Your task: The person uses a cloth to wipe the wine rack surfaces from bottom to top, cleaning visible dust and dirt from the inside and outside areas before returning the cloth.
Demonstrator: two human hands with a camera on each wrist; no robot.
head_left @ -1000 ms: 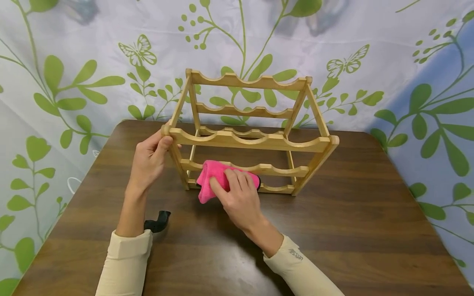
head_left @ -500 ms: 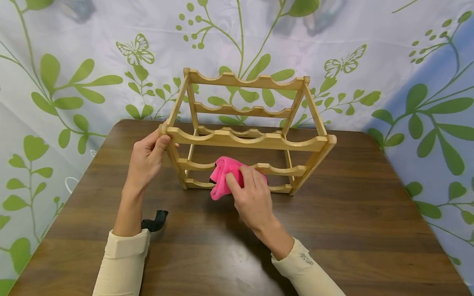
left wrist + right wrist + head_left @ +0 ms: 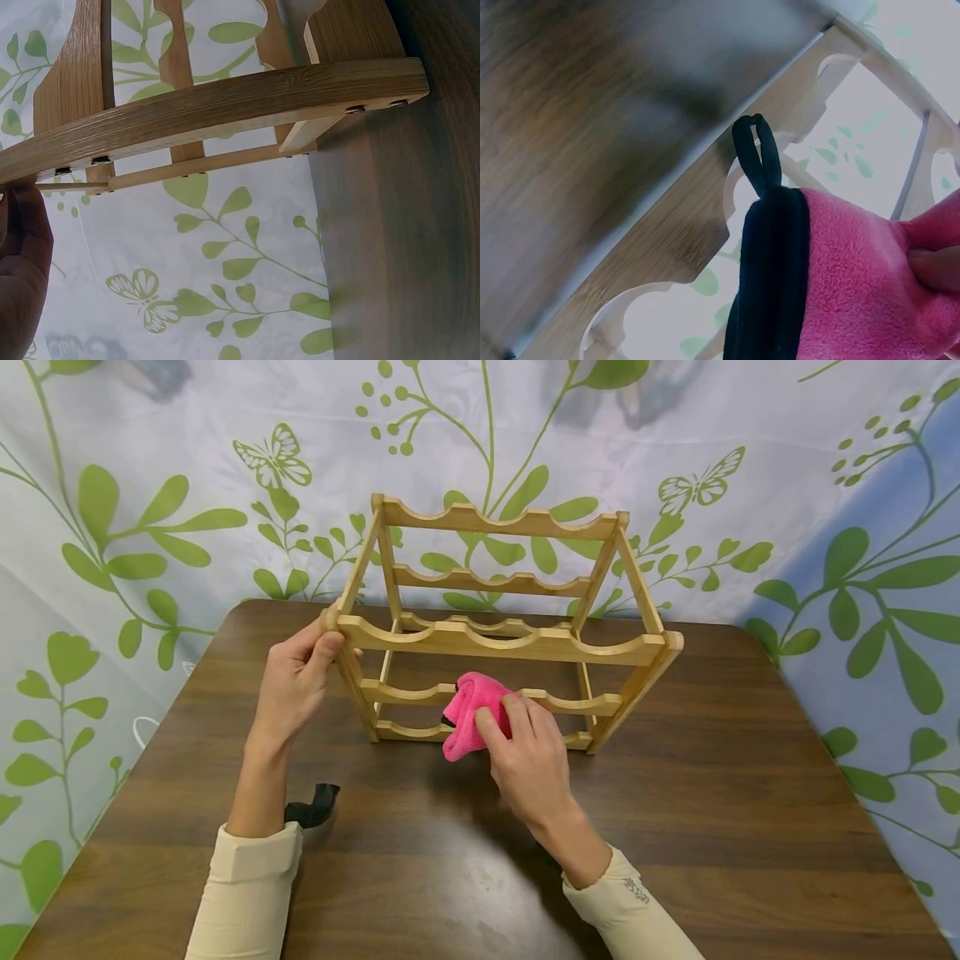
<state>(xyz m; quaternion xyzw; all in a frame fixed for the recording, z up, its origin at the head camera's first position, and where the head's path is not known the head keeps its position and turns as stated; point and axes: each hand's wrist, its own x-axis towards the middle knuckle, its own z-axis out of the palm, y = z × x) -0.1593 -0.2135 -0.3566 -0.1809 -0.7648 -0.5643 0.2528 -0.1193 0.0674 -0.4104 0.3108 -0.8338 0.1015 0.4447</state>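
A pink cloth (image 3: 474, 708) covers the middle of the wooden rack's (image 3: 502, 642) near lower rails. The right hand (image 3: 531, 760) hides the cloth's right side; the left hand's (image 3: 296, 681) fingers partly vanish behind the near left post (image 3: 351, 681). Lettering (image 3: 636, 890) on the right sleeve (image 3: 637, 922) is illegible. The near edge crops both sleeves.

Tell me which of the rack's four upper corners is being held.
The front left corner: the left grip holds the rack there, while the front right corner, back left corner and back right corner are untouched.
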